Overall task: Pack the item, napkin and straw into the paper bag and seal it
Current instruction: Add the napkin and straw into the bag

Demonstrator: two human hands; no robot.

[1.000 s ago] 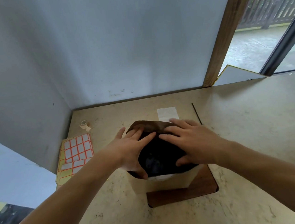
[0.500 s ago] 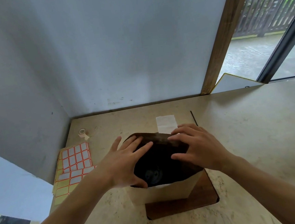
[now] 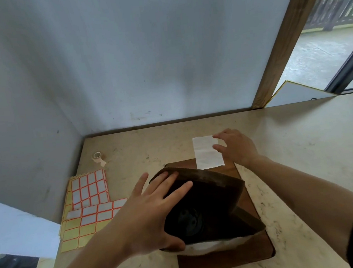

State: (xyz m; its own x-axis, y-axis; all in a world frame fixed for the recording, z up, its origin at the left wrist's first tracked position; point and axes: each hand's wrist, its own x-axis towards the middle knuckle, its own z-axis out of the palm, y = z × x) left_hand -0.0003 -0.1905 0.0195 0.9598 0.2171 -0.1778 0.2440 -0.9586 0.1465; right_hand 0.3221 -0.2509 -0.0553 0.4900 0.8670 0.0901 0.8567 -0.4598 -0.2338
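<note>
change: right hand (image 3: pixel 236 147) has left the paper bag (image 3: pixel 218 185); fingers spread open at the napkin (image 3: pixel 207 152) edge, on the tabletop (image 3: pixel 300 144)
left hand (image 3: pixel 148 217): grips the bag's rim
reading: napkin probably goes in next

Your beige marbled tabletop (image 3: pixel 301 155): brown wooden board (image 3: pixel 225 260); left of board, yellow label sheets (image 3: pixel 88 205), small tape roll (image 3: pixel 98 156); white paper napkin (image 3: pixel 207 152) across board's far edge.

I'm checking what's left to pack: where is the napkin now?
In the head view the napkin lies flat just beyond the paper bag, its near end on the wooden board, the right hand at its right edge.
</note>
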